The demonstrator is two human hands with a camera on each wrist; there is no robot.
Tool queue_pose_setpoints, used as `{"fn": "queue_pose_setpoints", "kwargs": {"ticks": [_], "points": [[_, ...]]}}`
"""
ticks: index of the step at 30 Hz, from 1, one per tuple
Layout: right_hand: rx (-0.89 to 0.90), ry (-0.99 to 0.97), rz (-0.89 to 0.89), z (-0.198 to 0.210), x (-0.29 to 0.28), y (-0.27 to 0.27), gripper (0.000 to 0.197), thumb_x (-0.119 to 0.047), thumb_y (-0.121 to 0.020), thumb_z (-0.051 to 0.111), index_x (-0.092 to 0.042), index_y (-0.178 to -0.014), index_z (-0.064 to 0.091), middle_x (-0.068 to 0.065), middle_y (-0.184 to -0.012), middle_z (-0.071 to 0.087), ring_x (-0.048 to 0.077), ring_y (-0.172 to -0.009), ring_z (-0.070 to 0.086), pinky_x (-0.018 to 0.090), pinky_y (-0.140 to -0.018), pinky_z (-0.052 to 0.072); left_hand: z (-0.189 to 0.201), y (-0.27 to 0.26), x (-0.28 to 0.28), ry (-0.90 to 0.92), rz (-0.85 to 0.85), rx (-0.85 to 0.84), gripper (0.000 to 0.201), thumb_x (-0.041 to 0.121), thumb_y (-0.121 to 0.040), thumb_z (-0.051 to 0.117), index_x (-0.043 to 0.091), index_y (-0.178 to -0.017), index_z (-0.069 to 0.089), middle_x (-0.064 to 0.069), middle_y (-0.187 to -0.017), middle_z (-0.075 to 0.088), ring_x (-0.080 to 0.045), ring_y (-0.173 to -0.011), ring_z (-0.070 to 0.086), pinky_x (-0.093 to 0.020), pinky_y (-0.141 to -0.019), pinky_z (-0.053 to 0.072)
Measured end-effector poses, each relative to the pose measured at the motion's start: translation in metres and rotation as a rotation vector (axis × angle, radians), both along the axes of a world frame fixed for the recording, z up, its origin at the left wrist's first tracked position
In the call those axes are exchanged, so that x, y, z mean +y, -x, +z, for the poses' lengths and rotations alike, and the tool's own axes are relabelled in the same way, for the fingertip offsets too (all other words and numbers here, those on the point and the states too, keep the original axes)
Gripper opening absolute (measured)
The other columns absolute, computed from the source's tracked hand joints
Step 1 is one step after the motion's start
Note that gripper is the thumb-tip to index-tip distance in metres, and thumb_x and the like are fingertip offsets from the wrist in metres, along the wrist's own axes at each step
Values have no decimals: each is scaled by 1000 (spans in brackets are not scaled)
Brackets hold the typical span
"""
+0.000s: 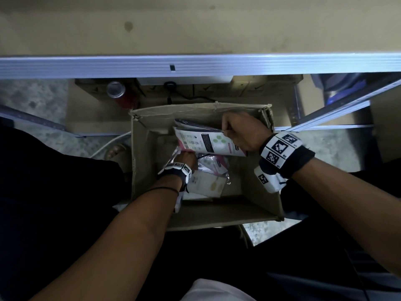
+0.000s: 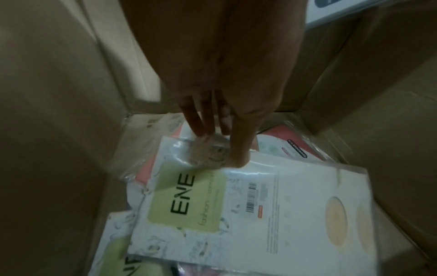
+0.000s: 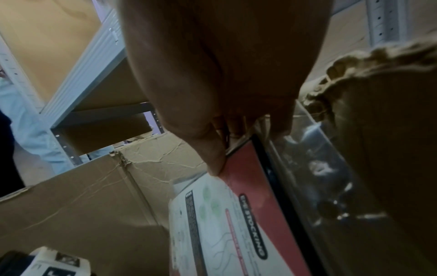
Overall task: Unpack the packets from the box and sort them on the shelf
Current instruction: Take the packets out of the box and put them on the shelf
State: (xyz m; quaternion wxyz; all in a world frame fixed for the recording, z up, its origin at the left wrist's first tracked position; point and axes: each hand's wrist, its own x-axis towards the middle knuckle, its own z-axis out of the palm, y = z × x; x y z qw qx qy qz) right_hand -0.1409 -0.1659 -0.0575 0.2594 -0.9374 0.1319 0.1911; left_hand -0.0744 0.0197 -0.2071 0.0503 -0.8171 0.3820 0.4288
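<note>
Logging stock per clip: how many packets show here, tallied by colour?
Green-label: 2, the top ENE packet pinched by the left hand, the second ENE packet partly under it.
Pink: 2, the stocking packet in the right hand, the other pink packet in the box.
Dark: 1, the dark packet behind the stocking packet.
Total: 5 visible.

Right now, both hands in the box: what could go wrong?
1. The right hand grips several packets by one edge; their glossy sleeves look slippery, so one may slide out when lifted.
2. The left hand pinches only the clear wrapper corner of the ENE packet; the film could slip or tear.
3. The cardboard box stands under the shelf rail; a raised bundle could catch on it.
</note>
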Motion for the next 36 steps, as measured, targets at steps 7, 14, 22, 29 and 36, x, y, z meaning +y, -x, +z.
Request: {"fn": "queue_pose_setpoints", "kwargs": {"ticks": [7,14,22,29,36], "points": [[-14,28,2,-2,-2,-1,10,-8,-87,55,-18,-85,55,2,-92,63,24,-84,60,43,-76,53,-8,-2,0,-42,-45,-98,37,10,-98,54,8,-134,62,-18,-140,58,-36,-131,54,-47,-107,46],[-10,26,-17,-4,-6,1,12,-6,-85,54,-17,-85,57,1,-91,64,22,-83,60,42,-75,54,-9,-1,8,-60,2,-114,38,5,-104,40,6,-136,60,-16,-145,55,-31,-136,51,-38,-112,38],[-17,63,-27,-4,-5,3,13,-6,-85,55,-19,-85,54,-1,-88,60,24,-81,59,35,-70,50,8,-4,9,-35,35,-72,34,7,-100,51,9,-132,63,-18,-141,58,-37,-129,56,-40,-109,44],[-50,164,-8,5,8,5,15,-2,-84,56,-17,-87,53,3,-97,59,25,-90,55,34,-73,45,38,5,8,-16,30,33,25,1,-82,73,5,-107,77,-15,-116,74,-29,-106,71,-36,-96,55],[-60,181,10,25,26,16,16,0,-85,53,-12,-95,56,8,-108,61,30,-99,58,43,-86,51,75,10,0,100,58,-23,15,1,-78,70,5,-87,81,-14,-100,77,-32,-98,71,-37,-91,57]]}}
